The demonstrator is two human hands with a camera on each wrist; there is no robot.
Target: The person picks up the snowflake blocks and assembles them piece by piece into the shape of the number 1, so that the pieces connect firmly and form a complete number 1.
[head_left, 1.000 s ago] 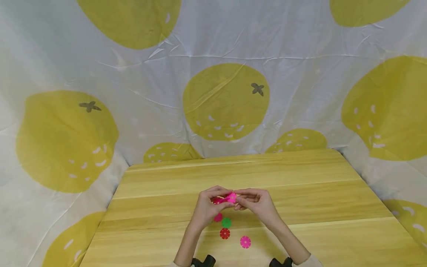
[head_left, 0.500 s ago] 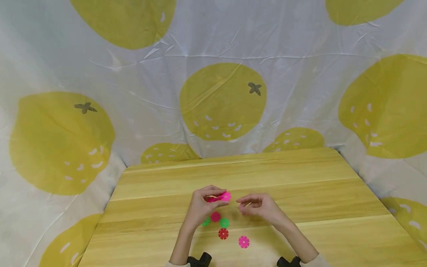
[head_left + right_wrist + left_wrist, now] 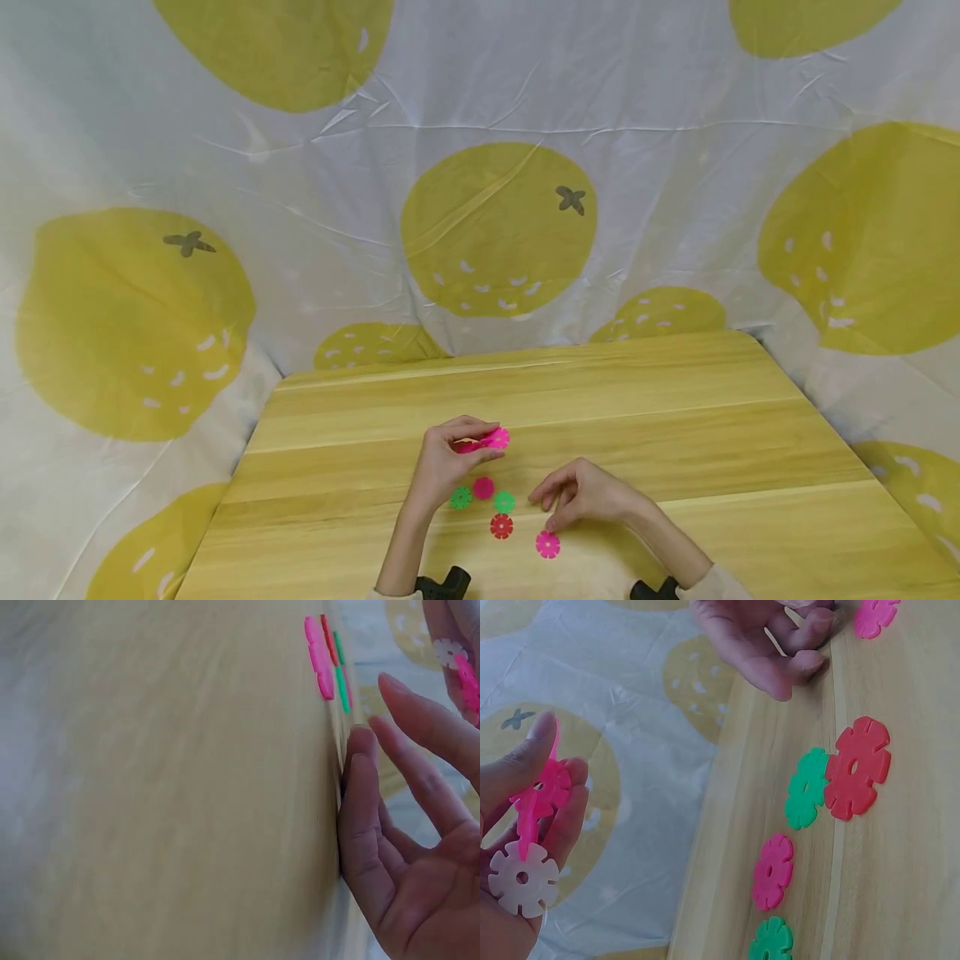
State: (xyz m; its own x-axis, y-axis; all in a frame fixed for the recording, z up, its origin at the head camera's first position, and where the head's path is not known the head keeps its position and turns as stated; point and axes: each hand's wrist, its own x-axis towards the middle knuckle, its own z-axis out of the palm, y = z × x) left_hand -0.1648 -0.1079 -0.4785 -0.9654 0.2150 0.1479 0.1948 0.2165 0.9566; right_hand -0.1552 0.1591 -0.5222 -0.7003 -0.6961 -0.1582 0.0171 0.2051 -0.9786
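Between thumb and fingers, my left hand (image 3: pixel 441 462) pinches a small chain of notched snowflake discs above the table. A bright pink disc (image 3: pixel 500 432) shows at its tip; the left wrist view also shows a white disc (image 3: pixel 506 879) joined at the lower end, near the palm. My right hand (image 3: pixel 596 493) is low over the table with bent, spread fingers and nothing in them. Its thumb tip is right at the upper edge of a loose pink disc (image 3: pixel 548 552). In the right wrist view, the fingers (image 3: pixel 364 817) lie close along the tabletop.
Left of the right hand, a red disc (image 3: pixel 502 534), a green disc (image 3: pixel 510 502), a darker pink disc (image 3: pixel 483 482) and another green disc (image 3: pixel 456 497) lie on the wooden table (image 3: pixel 675 400). A lemon-print cloth (image 3: pixel 487 100) hangs behind and at both sides.
My right hand has let go of the disc chain and moved down toward the loose pink disc. My left hand has shifted slightly left with the chain, uncovering the leftmost green disc.
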